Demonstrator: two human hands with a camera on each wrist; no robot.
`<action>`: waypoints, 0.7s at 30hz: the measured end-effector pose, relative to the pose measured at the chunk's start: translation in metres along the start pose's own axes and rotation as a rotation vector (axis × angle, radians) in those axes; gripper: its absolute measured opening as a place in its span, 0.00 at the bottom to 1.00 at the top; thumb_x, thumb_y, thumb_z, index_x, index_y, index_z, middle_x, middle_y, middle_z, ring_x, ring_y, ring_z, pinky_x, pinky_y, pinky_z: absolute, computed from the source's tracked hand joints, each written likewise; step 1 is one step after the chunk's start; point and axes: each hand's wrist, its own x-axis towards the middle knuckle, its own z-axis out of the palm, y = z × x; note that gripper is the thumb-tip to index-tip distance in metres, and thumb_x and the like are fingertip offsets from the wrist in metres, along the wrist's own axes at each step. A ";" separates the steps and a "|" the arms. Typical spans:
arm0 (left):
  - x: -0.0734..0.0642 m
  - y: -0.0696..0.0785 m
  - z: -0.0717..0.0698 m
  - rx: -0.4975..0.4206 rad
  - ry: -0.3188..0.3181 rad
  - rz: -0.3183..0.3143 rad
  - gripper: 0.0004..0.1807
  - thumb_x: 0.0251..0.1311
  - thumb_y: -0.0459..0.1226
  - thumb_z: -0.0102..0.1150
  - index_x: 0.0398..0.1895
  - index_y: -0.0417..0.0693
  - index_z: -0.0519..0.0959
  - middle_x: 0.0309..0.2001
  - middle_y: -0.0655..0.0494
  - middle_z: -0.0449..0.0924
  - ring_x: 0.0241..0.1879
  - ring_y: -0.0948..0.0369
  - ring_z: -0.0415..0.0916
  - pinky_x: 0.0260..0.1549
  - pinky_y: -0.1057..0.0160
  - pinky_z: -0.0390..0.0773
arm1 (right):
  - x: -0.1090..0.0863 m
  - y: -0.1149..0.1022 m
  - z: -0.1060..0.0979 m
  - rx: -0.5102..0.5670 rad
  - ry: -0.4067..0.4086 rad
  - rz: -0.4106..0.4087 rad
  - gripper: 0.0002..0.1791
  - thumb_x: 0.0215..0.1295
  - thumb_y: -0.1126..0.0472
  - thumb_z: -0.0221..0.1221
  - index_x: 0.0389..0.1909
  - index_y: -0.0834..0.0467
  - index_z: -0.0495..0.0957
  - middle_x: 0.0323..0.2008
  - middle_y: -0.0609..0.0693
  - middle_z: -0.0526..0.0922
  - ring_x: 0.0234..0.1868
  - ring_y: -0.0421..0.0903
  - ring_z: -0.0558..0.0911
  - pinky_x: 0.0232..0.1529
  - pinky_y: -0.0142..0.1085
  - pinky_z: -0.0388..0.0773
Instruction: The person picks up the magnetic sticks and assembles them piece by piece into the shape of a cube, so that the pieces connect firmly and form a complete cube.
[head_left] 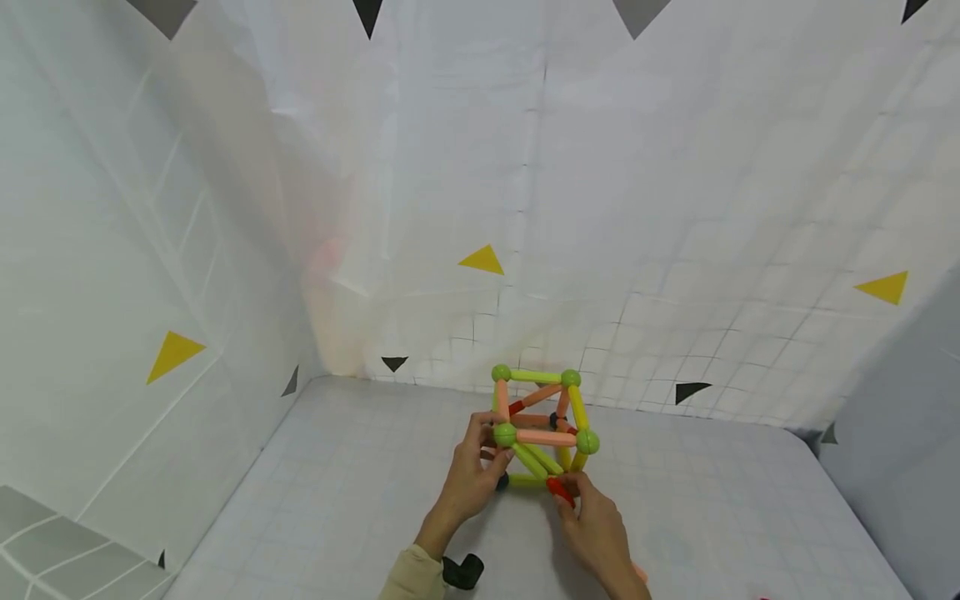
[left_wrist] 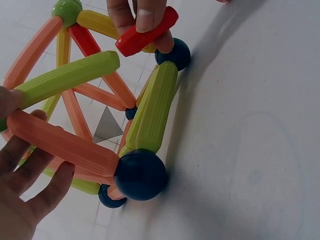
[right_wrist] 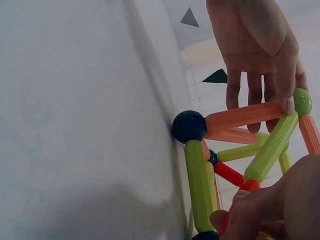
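A box-shaped frame of magnetic rods [head_left: 546, 437] and balls stands on the table, with green balls [head_left: 588, 442] on top and dark blue balls [left_wrist: 141, 175] at the bottom. My left hand [head_left: 467, 477] grips its near left upright, an orange rod [left_wrist: 65, 145], thumb by the green corner ball. From that corner a light green rod [left_wrist: 70, 79] slants down inside the frame. Between thumb and fingers, my right hand [head_left: 597, 523] pinches a short red rod [left_wrist: 147, 31]. In the right wrist view, the red rod's upper end is right at the green rod's lower end.
A black bent piece [head_left: 463, 572] lies beside the left sleeve [head_left: 414, 575]. Part of an orange piece [head_left: 639, 572] shows by the right wrist. White sheeting [head_left: 675, 167] with printed triangles rises behind the table [head_left: 352, 467] and at its sides.
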 end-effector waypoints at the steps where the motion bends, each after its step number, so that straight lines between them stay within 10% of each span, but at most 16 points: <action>1: 0.000 0.001 0.000 0.006 0.000 0.006 0.25 0.72 0.31 0.63 0.66 0.55 0.67 0.49 0.53 0.86 0.44 0.58 0.82 0.45 0.61 0.81 | 0.001 0.000 0.000 -0.010 0.011 -0.009 0.14 0.69 0.62 0.68 0.54 0.57 0.81 0.44 0.50 0.90 0.38 0.45 0.86 0.33 0.39 0.76; 10: 0.002 -0.001 -0.001 0.010 0.004 0.008 0.24 0.72 0.31 0.62 0.66 0.54 0.67 0.50 0.53 0.86 0.44 0.59 0.81 0.45 0.62 0.81 | 0.008 -0.001 0.015 0.045 0.053 -0.078 0.18 0.66 0.65 0.72 0.55 0.55 0.84 0.46 0.52 0.91 0.26 0.39 0.76 0.26 0.32 0.72; 21: 0.000 -0.004 0.001 0.005 0.004 0.005 0.25 0.71 0.31 0.63 0.65 0.56 0.67 0.49 0.55 0.87 0.43 0.60 0.81 0.45 0.61 0.81 | 0.015 0.001 0.026 -0.051 0.224 -0.253 0.15 0.60 0.64 0.76 0.47 0.60 0.88 0.42 0.54 0.92 0.41 0.48 0.90 0.39 0.45 0.85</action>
